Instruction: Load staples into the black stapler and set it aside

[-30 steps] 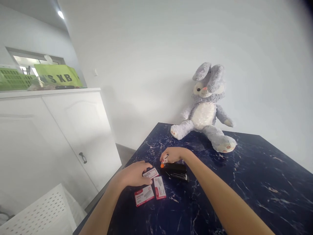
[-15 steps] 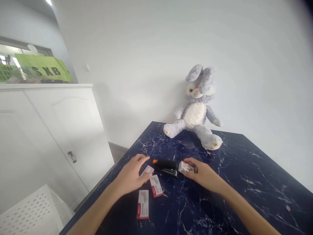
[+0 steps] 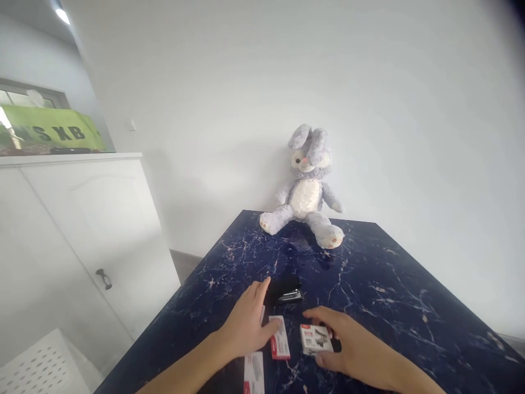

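Note:
My right hand holds a small white and red box between thumb and fingers, with dark pictures on its face. My left hand has its thumb and fingers apart, beside a black stapler. The left thumb lies over the top of a flat white and red box. Nearer the front lies another flat box, cut off by the lower edge of the view. A sliver of one more box is mostly hidden behind my left hand.
A grey plush rabbit sits at the back of the dark blue marbled table, against the wall. White cabinets stand at left, a green bag on top. A perforated white object is at lower left.
The view has shifted. My right hand has brought the small box down nearer the flat boxes, its printed face now more visible. My left hand has moved right, covering the stapler's left end.

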`<move>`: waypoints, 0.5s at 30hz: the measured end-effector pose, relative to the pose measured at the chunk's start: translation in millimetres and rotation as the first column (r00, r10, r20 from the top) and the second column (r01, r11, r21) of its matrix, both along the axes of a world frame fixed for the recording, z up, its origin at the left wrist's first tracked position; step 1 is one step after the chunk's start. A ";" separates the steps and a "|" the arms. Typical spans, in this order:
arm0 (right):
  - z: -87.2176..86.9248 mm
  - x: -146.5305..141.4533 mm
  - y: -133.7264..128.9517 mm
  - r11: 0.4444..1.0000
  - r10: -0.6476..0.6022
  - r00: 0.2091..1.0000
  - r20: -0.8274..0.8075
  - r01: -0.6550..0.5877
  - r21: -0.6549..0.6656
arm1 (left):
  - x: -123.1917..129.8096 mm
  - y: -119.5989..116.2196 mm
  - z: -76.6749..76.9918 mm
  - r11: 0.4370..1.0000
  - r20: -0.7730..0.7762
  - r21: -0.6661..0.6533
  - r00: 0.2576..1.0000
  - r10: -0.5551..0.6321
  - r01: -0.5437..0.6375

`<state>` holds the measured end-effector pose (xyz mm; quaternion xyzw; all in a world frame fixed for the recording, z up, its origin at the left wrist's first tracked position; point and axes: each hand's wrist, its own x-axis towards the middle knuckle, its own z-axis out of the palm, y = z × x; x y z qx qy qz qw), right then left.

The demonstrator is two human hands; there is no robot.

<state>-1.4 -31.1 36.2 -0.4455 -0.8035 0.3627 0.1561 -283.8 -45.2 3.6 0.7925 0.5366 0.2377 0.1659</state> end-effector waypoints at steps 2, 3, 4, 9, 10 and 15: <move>2.9 13.1 -2.6 0.999 0.027 1.000 0.013 -0.026 -0.040 | 14.0 6.3 9.5 0.998 0.005 -0.051 0.999 -0.048 0.048; 2.3 18.4 -1.7 0.999 0.019 1.000 0.000 -0.019 -0.043 | 19.2 12.1 15.7 0.992 0.008 -0.093 0.996 -0.087 0.088; 0.1 22.9 0.4 0.999 -0.013 1.000 -0.025 0.012 -0.031 | 23.3 18.8 21.9 0.984 0.020 -0.132 0.992 -0.121 0.123; -23.0 32.9 13.6 0.955 -0.274 0.955 -0.117 0.284 0.079 | 28.7 42.1 33.9 0.937 0.142 -0.204 0.956 -0.258 0.283; -25.7 32.5 13.6 0.954 -0.279 0.953 -0.114 0.289 0.084 | 27.7 42.0 32.5 0.934 0.160 -0.212 0.953 -0.256 0.286; -21.4 23.1 3.2 0.977 -0.161 0.983 -0.089 0.171 0.129 | 18.5 34.3 27.5 0.924 0.212 -0.281 0.956 -0.205 0.261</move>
